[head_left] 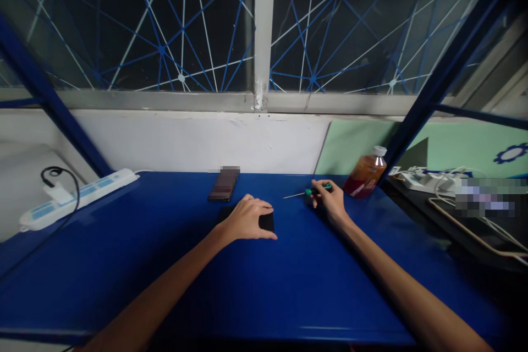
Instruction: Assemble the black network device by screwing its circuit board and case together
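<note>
My left hand [248, 219] rests on a small black flat device [267, 221] lying on the blue tabletop [173, 264], fingers curled over its top and thumb along its near edge. My right hand [329, 198] is closed round the green handle of a small screwdriver [307, 192], whose thin metal shaft points left just above the table. A second dark phone-like device [225, 183] lies flat further back, a little left of my left hand.
A bottle of amber liquid with a white cap [366, 175] stands right of my right hand. A white power strip [78, 196] with a black cable sits at the left. Cables and white plugs [424, 180] lie on the dark surface at right. Blue frame struts rise at both sides.
</note>
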The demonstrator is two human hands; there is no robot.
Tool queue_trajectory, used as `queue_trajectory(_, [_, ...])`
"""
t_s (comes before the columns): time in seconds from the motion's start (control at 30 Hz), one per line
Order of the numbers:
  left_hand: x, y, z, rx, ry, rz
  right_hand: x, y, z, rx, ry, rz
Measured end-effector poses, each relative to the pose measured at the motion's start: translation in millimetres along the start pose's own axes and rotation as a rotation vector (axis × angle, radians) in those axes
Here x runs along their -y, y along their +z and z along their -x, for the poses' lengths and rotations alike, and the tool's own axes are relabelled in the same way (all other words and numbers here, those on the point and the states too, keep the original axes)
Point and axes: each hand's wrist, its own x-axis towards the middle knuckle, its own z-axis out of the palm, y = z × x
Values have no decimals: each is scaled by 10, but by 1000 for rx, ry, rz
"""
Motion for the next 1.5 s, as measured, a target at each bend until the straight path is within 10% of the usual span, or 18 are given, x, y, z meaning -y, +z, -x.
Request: queue_trajectory(1.5, [48, 0, 170, -112, -29, -25, 26, 111, 239, 150, 96, -75])
